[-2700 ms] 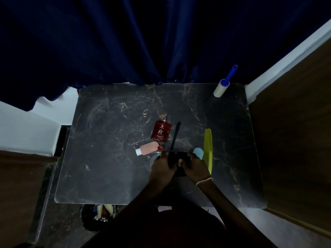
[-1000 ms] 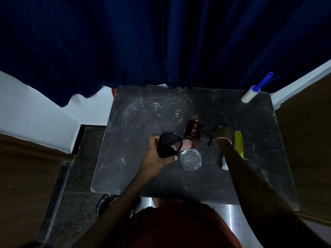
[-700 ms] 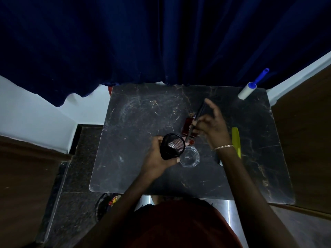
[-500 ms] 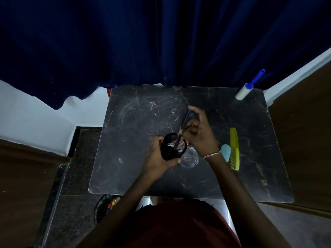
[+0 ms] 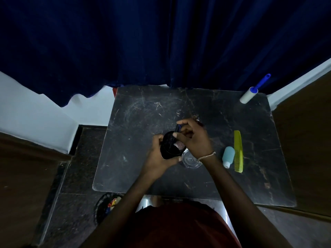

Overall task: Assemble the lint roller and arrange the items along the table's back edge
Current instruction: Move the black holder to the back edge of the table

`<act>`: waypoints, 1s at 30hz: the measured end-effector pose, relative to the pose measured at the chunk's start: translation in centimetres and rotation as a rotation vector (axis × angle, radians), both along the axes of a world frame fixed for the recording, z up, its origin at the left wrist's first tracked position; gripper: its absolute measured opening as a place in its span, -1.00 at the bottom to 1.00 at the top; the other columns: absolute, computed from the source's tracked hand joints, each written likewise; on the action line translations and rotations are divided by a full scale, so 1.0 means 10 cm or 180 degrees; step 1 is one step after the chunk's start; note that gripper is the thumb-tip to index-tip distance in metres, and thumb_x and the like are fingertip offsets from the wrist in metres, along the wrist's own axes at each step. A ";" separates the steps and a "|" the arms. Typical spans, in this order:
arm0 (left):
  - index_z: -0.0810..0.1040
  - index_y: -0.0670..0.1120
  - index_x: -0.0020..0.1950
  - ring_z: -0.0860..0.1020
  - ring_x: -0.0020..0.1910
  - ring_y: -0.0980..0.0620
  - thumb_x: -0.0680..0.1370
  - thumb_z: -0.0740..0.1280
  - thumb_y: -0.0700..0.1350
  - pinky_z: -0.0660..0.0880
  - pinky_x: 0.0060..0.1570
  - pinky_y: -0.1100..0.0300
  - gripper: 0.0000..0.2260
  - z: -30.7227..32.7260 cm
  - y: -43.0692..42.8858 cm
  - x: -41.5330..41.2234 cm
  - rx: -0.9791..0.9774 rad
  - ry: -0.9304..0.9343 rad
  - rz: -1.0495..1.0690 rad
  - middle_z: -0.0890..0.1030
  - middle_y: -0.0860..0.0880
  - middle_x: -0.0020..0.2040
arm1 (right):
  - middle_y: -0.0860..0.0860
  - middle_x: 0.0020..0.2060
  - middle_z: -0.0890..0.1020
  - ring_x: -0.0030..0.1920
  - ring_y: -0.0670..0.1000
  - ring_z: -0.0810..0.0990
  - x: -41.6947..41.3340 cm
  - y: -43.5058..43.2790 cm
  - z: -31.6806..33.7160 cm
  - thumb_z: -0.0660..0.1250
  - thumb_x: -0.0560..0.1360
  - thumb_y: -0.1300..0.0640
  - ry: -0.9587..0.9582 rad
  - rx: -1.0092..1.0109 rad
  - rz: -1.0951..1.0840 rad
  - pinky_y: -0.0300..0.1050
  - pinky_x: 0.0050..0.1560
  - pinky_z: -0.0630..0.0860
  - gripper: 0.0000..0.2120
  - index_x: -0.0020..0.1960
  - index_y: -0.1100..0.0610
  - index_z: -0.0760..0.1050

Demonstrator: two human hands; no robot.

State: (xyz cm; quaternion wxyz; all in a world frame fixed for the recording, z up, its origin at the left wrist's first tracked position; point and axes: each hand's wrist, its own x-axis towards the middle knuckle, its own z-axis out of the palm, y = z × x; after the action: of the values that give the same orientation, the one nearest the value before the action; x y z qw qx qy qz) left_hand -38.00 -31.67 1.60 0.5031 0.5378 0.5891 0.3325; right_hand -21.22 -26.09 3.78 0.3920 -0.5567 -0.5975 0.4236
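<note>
— Hands, then: what is each one doing?
— The left hand (image 5: 159, 155) has its grip wrapped round a black mesh cup (image 5: 168, 151), tipped so that its mouth faces up and back, over the middle of the tabletop (image 5: 143, 113); the right hand (image 5: 195, 138) pinches the top of a slim dark stick (image 5: 177, 128) between thumb and fingertips, with its lower end down inside the cup; whether it is a pen or a brush I cannot tell.
— And the lint roller?
— The lint roller (image 5: 248, 94) lies at the back right corner, well apart from both hands; its white roll rests on the tabletop and its blue handle pokes out past the back edge toward the dark blue curtain (image 5: 161, 42); roll and handle are joined.
— Anything else on the surface?
— 1 clear round lid (image 5: 189, 161) lies flat just beneath the right wrist, which wears a thin bracelet (image 5: 206, 156); to the right, 1 pale blue bottle (image 5: 228, 155) lies on its side with its white cap toward the front edge; 1 yellow-green comb (image 5: 238, 151) lies just beside it on its right, running front to back; a sliver of something red (image 5: 201, 123) shows behind the right hand, too hidden to name.
— Below the tabletop?
— A dark round basket (image 5: 101, 206) sits on the floor near the front left corner, with a few coloured bits inside.
</note>
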 end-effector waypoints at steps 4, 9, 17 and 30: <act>0.29 0.17 0.30 0.55 0.14 0.40 0.32 0.66 0.02 0.51 -0.04 0.50 -0.28 -0.04 0.01 -0.12 -0.0019 -0.0018 0.0051 0.51 0.39 0.19 | -0.04 -0.18 0.69 -0.16 -0.18 0.67 -0.13 0.04 -0.04 0.53 0.41 0.16 0.0090 -0.0093 -0.0029 -0.38 -0.09 0.57 -0.71 0.08 -0.07 0.59; 0.29 0.12 0.31 0.50 0.14 0.48 0.30 0.67 -0.01 0.46 -0.03 0.55 -0.26 -0.10 0.03 -0.28 0.0019 0.0028 0.0139 0.46 0.51 0.16 | -0.03 -0.14 0.69 -0.12 -0.16 0.65 -0.31 0.10 -0.08 0.53 0.41 0.19 0.0136 -0.0180 -0.0068 -0.29 -0.04 0.60 -0.73 0.08 0.04 0.62; 0.31 0.16 0.32 0.53 0.19 0.39 0.25 0.66 0.09 0.55 0.13 0.27 -0.23 -0.17 0.17 -0.57 0.0056 0.0026 0.0332 0.51 0.39 0.21 | -0.07 -0.04 0.70 0.04 -0.04 0.68 -0.53 0.24 -0.06 0.51 0.42 0.20 0.0686 -0.0617 -0.0080 -0.01 0.15 0.61 -0.68 0.14 -0.01 0.61; 0.32 0.12 0.38 0.54 0.33 0.18 0.30 0.65 0.09 0.57 0.21 0.22 -0.24 -0.39 0.83 -0.99 0.0044 -0.0444 0.0375 0.55 0.24 0.29 | -0.12 0.21 0.60 0.13 -0.30 0.61 -0.69 0.70 -0.45 0.56 0.35 0.36 0.0100 -0.1399 0.1170 -0.35 0.05 0.57 -0.23 0.47 0.06 0.35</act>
State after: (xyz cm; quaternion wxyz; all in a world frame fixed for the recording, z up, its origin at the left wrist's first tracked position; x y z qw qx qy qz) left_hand -47.88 -23.40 -2.30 0.5188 0.4812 0.5810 0.4022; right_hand -28.16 -19.13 -0.70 0.1877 -0.5040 -0.5761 0.6155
